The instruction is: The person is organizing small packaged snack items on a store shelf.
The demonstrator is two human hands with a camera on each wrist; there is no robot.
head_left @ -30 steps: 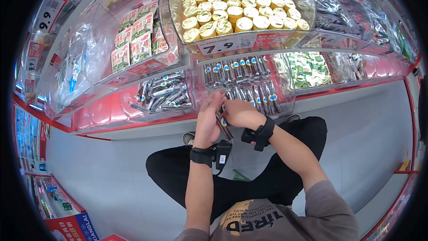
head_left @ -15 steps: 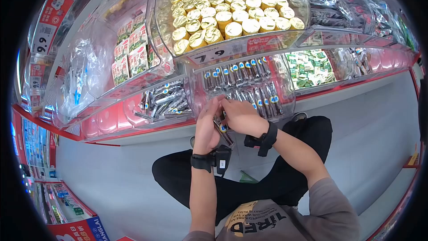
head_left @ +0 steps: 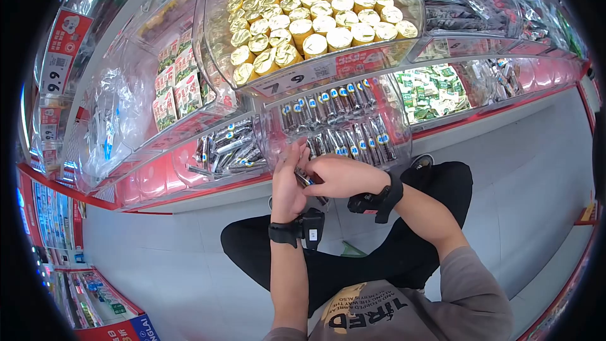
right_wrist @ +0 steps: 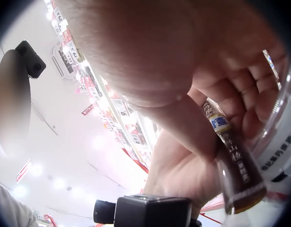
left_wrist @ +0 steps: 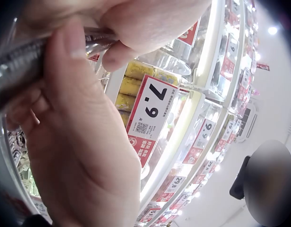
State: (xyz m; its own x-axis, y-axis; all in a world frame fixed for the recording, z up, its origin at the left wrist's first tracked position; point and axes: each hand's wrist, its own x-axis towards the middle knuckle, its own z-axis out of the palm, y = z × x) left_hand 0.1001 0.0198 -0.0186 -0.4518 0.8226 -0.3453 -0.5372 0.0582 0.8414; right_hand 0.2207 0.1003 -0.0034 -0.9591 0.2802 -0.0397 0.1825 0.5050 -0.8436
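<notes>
Snack stick (right_wrist: 239, 165) in dark wrapper is between the person's two hands, a little left of the middle of the head view. From where I stand, its long axis goes slanting, from upper left to lower right, and the lower end comes out from under the right hand (head_left: 350, 175), toward the person's body. The right wrist view shows this end at lower right, with a blue label nearer to the other end.

The left hand (head_left: 287, 183) grasps the stick: in the left wrist view its thumb is bent across it. The right hand seems to pinch it too, because its thumb is pressed against the wrapper; where its fingertips are, the head view does not show. I judge both hands equally near.

The left hand stands with fingers pointing to the top of the frame, palm turned to the right. The right hand comes from the right side, its back upward. Just above them, a clear box (head_left: 399, 108) keeps similar sticks (head_left: 353, 142) in two rows.
</notes>
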